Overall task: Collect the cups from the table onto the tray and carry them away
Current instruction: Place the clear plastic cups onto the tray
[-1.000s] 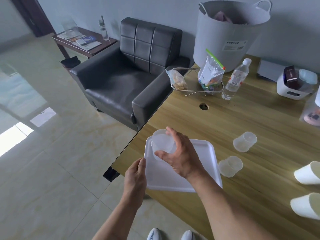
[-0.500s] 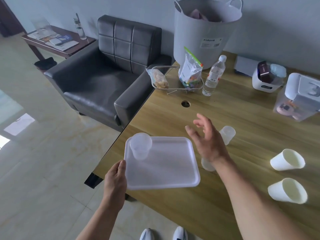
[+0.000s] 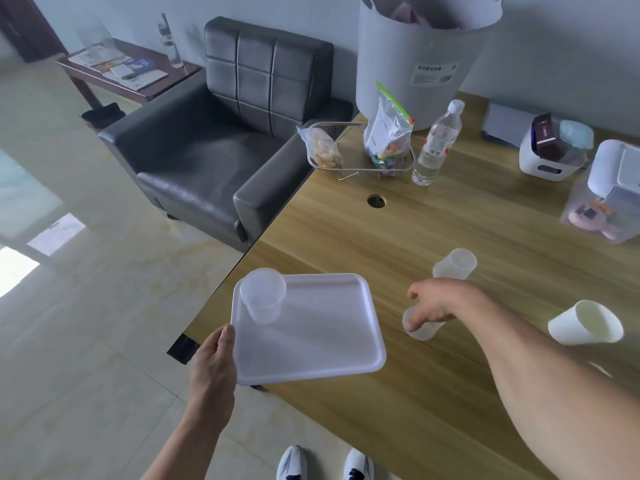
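A white tray (image 3: 322, 327) lies at the wooden table's near left corner, and my left hand (image 3: 213, 365) grips its near left edge. One clear cup (image 3: 263, 294) stands upright in the tray's far left corner. My right hand (image 3: 433, 303) reaches down over a second clear cup (image 3: 420, 329) lying on its side right of the tray, fingers closing around it. A third clear cup (image 3: 455, 263) lies just beyond that hand. A white cup (image 3: 585, 323) lies on its side at the right.
At the back of the table (image 3: 450, 393) stand a wire basket (image 3: 360, 161) with snack bags, a water bottle (image 3: 436, 145), a big grey tub (image 3: 422, 50) and white containers (image 3: 554, 150). A black armchair (image 3: 221, 140) stands left of the table.
My right hand let go of the first cup on the tray, swung right, and dropped onto the cup lying beside the tray. My left hand kept hold of the tray edge.
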